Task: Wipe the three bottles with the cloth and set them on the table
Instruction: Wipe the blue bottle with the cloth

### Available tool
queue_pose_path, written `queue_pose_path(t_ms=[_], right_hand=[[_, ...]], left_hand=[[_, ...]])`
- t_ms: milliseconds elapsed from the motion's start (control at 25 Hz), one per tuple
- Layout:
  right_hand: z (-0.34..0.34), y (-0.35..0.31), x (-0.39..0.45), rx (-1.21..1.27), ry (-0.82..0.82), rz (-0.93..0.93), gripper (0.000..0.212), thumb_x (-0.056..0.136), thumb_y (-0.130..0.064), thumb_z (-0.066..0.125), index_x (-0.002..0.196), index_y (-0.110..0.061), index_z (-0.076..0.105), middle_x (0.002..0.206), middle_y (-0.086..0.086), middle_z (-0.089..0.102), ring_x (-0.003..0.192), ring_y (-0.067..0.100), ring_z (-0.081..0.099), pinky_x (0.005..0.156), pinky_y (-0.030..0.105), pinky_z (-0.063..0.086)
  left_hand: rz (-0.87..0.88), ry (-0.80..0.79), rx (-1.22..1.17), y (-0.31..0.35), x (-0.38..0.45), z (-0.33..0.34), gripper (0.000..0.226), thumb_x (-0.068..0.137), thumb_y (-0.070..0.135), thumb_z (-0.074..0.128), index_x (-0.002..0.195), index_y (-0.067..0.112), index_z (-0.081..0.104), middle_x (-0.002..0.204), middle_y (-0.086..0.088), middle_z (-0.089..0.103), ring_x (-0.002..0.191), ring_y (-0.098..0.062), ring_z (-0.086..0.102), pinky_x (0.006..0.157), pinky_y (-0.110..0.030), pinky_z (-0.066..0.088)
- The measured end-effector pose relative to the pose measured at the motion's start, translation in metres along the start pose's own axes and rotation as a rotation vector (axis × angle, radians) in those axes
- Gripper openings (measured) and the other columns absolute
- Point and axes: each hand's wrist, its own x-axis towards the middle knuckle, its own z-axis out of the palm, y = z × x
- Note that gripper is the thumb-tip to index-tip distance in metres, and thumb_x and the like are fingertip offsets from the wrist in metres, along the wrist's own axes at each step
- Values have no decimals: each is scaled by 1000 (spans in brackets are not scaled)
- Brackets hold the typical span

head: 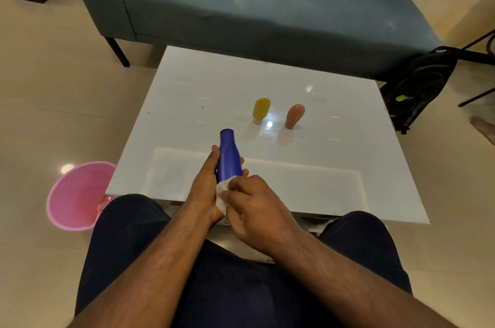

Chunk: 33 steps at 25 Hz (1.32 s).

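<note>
Blue plastic bottle (229, 159) held above the near tabletop (334, 167) edge.
Your left hand (205, 185) fingers grip it; your right hand (257, 210) fingers pinch the white cloth (221, 193) against its base.

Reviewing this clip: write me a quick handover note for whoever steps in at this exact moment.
Left hand grips the blue bottle above the table's near edge.
Right hand holds the white cloth against the bottle's lower end.
Yellow bottle and orange bottle stand cap-down on the white table, apart from each other.
Done, apparently: those two.
Left: finish wiping the blue one and set it on the table.
</note>
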Motion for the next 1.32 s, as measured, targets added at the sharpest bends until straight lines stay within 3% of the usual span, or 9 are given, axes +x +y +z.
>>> queue_pose_path(t_ms=[240,440,560,840,960,1040,1160,1240,1320], right_hand=[[1,18,22,141,103,198,21,89,-13,62,109,-13,69,104,1,61,96,17,56,88,32,50],[4,9,-6,216,94,204,22,89,-13,62,110,-16,67,107,-4,59,100,7,53,90,18,44],[-2,18,12,300,138,273,16,90,-11,61,103,-15,69,100,-8,57,91,0,54,84,10,41],[3,10,0,340,173,332,15,91,-13,59,103,-18,68,100,-9,59,93,-1,55,82,7,41],[-6,15,11,330,193,351,11,91,-13,59,92,-18,68,93,-15,55,87,-7,53,79,4,38],[-14,22,34,333,225,362,15,92,-12,57,85,-23,66,88,-17,53,83,-4,54,79,8,40],[-20,32,62,355,268,405,13,92,-14,57,92,-21,67,92,-12,57,84,3,56,82,26,51],[-18,32,64,386,295,406,14,92,-13,56,96,-20,68,91,-16,57,84,1,56,82,21,50],[-11,26,56,318,271,333,15,92,-12,55,99,-17,67,94,-14,57,86,0,55,82,14,45]], left_hand=[[-22,-38,-89,1,1,-1,67,91,58,61,137,8,59,102,-12,74,83,-24,73,75,-37,63],[45,17,-164,-1,4,-1,59,96,52,60,135,7,59,108,-15,75,92,-26,72,80,-41,60],[33,12,-115,0,3,-1,59,97,54,55,134,8,59,107,-14,75,86,-25,74,79,-40,62],[71,37,-36,0,-1,-1,58,98,54,52,134,9,60,108,-13,76,87,-23,72,88,-40,56],[72,39,77,-4,-1,0,60,98,55,50,133,8,61,106,-14,75,90,-25,70,94,-44,54],[89,44,136,-6,-2,2,55,99,56,48,126,10,64,97,-12,76,84,-24,71,83,-43,58],[88,12,157,-7,-6,4,48,99,56,47,114,14,64,84,-9,76,69,-21,72,69,-38,58],[94,11,181,-8,-7,5,49,100,56,45,111,13,63,80,-9,76,66,-20,71,66,-37,58],[111,7,174,-8,-6,5,53,100,57,45,119,11,63,85,-9,76,69,-21,72,65,-36,58]])
